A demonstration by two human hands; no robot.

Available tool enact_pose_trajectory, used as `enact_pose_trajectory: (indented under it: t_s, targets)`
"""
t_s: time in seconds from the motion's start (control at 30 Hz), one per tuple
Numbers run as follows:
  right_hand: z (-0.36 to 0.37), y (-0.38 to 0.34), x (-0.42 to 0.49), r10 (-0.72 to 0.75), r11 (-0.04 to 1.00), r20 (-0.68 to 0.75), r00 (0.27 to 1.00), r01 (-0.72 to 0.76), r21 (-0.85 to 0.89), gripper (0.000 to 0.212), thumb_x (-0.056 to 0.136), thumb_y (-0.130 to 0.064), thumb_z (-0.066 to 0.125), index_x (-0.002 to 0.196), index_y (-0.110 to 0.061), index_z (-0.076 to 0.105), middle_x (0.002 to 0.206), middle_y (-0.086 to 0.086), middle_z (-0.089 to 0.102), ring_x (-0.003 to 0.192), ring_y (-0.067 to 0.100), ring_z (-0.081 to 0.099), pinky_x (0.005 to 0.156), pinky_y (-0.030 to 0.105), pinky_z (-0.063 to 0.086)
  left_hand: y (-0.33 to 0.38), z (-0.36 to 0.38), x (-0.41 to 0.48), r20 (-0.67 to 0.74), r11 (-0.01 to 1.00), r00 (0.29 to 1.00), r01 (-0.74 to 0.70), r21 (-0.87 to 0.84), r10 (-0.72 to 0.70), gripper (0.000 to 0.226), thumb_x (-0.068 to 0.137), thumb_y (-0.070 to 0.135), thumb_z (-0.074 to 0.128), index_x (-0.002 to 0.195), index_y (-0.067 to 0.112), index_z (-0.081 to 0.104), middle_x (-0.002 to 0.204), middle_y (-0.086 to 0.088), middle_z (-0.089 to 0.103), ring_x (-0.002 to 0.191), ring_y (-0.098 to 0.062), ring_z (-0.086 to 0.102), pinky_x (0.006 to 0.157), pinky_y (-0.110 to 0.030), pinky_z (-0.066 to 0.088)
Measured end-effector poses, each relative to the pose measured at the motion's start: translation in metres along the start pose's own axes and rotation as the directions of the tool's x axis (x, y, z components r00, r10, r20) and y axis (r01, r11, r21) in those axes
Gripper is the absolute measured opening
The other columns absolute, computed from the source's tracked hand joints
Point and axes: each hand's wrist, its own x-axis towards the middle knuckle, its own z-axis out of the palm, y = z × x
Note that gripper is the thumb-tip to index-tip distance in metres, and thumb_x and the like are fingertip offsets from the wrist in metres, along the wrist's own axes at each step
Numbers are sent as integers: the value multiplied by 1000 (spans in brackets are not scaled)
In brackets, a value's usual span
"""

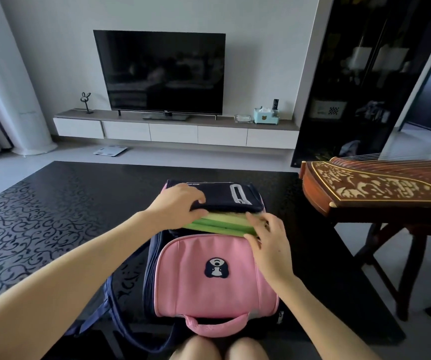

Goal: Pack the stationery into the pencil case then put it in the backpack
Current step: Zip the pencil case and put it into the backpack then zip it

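Note:
A pink and navy backpack (204, 279) lies on the black patterned table (53, 219) right in front of me, its handle toward me. A green pencil case (222, 224) sits in the backpack's opening, partly sunk inside, its lower part hidden. My left hand (180, 206) grips the navy flap (224, 196) at the far side of the opening, thumb under its edge. My right hand (266, 237) rests on the right end of the green pencil case, fingers curled over it.
A wooden zither (375, 188) on a stand borders the table on the right. Navy straps (121, 315) trail off the backpack's left side. A TV (162, 74) and low cabinet stand by the far wall.

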Motion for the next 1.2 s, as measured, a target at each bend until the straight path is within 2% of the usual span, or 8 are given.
enact_pose_trajectory:
  t_s: [0.1, 0.2, 0.47, 0.67, 0.87, 1.0, 1.1, 1.2]
  targets:
    - [-1, 11, -7, 312, 901, 28, 950, -305, 308, 43, 74, -18, 76, 111, -19, 55, 104, -10, 50, 96, 5, 51, 83, 21, 45, 20, 9, 18, 61, 994, 995, -86, 64, 82, 47, 85, 45, 57, 126, 22, 52, 127, 4, 58, 120, -20, 47, 97, -40, 43]
    - [0, 19, -3, 532, 689, 217, 819, -567, 450, 49, 70, -26, 80, 111, -21, 54, 100, -9, 57, 96, 10, 57, 83, 26, 46, 43, 20, 41, 92, 994, 990, -108, 7, 106, 40, 88, 42, 54, 122, 23, 55, 121, -2, 63, 113, -24, 53, 89, -42, 47]
    - [20, 21, 15, 542, 752, 199, 817, -577, 319, 28, 77, -31, 73, 100, -15, 67, 89, -5, 68, 82, 10, 60, 73, 26, 47, 58, 34, 57, 130, 990, 989, -57, -132, 75, 25, 94, 18, 46, 111, 9, 63, 110, -14, 67, 100, -33, 58, 85, -40, 45]
    - [38, 18, 33, 667, 705, 249, 703, -703, 96, 29, 77, -40, 71, 84, -21, 51, 80, -8, 57, 71, 11, 53, 56, 23, 36, 62, 39, 54, 176, 991, 984, 11, -136, 14, 23, 92, 14, 46, 80, -2, 57, 78, -15, 59, 70, -26, 43, 62, -33, 32]
    - [32, 31, 36, 537, 761, 377, 755, -626, 170, 35, 74, -41, 72, 100, -20, 59, 85, -8, 58, 79, 11, 56, 65, 24, 39, 51, 38, 44, 80, 977, 997, 1, -213, 16, 25, 93, 16, 49, 114, 10, 63, 116, -7, 67, 106, -26, 58, 86, -29, 42]
    - [33, 31, 39, 518, 793, 302, 801, -581, 183, 25, 75, -39, 72, 90, -19, 65, 79, -9, 61, 75, 10, 60, 59, 19, 36, 54, 42, 42, 22, 977, 999, -37, -212, 42, 22, 92, 15, 50, 107, 10, 66, 107, -7, 70, 99, -28, 60, 83, -33, 45]
    - [41, 23, 41, 603, 765, 235, 762, -636, 103, 24, 79, -35, 69, 87, -13, 63, 82, 1, 66, 73, 16, 61, 60, 24, 38, 59, 47, 41, 66, 978, 992, -93, -188, 107, 18, 91, 13, 50, 98, 9, 66, 96, -7, 70, 90, -29, 60, 78, -34, 44]
    - [34, 18, 48, 588, 774, 315, 745, -631, 49, 25, 78, -34, 69, 92, -15, 60, 80, -4, 59, 72, 12, 54, 60, 23, 36, 53, 45, 42, 35, 965, 997, -58, -256, 69, 21, 91, 16, 52, 107, 14, 66, 107, -3, 70, 97, -23, 61, 81, -28, 43]
